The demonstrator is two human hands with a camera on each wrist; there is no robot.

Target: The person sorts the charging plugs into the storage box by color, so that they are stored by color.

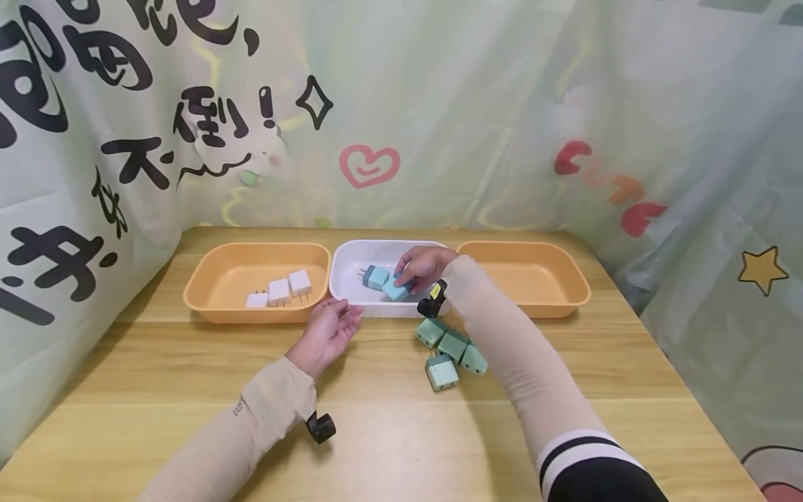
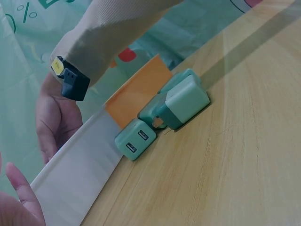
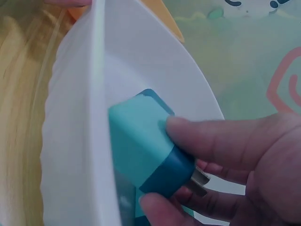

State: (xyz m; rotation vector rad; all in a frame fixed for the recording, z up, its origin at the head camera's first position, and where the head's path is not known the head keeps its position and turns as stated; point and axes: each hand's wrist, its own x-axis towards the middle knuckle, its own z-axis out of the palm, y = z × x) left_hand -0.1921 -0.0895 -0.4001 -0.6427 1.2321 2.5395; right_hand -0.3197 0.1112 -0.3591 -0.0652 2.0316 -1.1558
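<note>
My right hand [image 1: 422, 268] reaches into the white tray [image 1: 341, 279] and pinches a light-blue charger plug [image 3: 141, 136] with a darker blue end and metal prongs. Thumb and fingertips sit at its dark end. Beside it in the tray lies another blue charger [image 1: 376, 277]. My left hand [image 1: 326, 333] is at the front, where the white tray meets the left orange tray [image 1: 213, 315]. Its fingers are loosely extended, fingertips at the white tray's front rim, and it holds nothing. Several green chargers [image 1: 442, 374] lie grouped on the table just before the white tray.
In the left orange tray are white chargers [image 1: 300, 282], prongs showing. A second orange tray [image 1: 552, 308] stands right of the white one, partly behind my right forearm. All three trays stand in a row along the wooden table's [image 1: 389, 446] back, before a printed curtain [image 1: 452, 139].
</note>
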